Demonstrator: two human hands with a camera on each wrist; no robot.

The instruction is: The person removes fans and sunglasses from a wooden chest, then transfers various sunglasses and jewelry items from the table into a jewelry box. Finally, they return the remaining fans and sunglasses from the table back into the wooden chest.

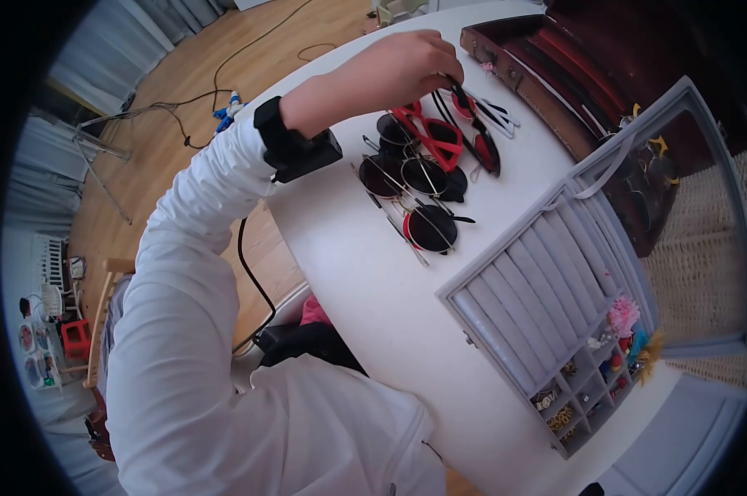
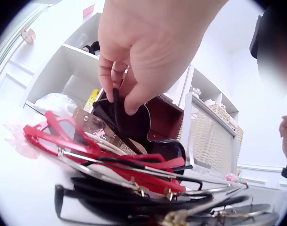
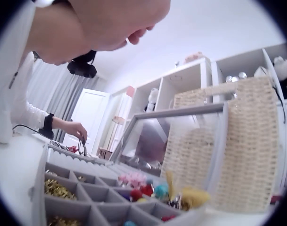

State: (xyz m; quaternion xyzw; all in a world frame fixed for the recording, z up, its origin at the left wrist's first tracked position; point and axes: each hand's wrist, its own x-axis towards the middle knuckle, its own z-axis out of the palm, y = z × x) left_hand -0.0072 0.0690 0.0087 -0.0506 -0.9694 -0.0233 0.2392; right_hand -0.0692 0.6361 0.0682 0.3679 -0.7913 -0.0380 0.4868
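My left hand [image 1: 398, 70] reaches over the far part of the white table [image 1: 348, 281]. Its thumb and fingers pinch a thin black temple of a pair of black sunglasses [image 2: 139, 126], tilted close over the pile. Red-framed sunglasses [image 1: 442, 136] lie beside and below them, along with several round metal-framed ones with dark lenses [image 1: 430, 228]. My right hand [image 3: 124, 23] is raised above the grey jewelry box [image 3: 89, 197] in the right wrist view, fingers loosely bent and holding nothing visible. The head view does not show it.
The jewelry box has padded ring rolls [image 1: 526, 281], small compartments of trinkets and a raised clear lid [image 1: 704, 248]. Behind it stand a brown case [image 1: 514, 78] and a wicker basket [image 3: 249, 141]. A pink flower [image 1: 624, 316] sits at the box's edge. Cables [image 1: 183, 107] cross the floor.
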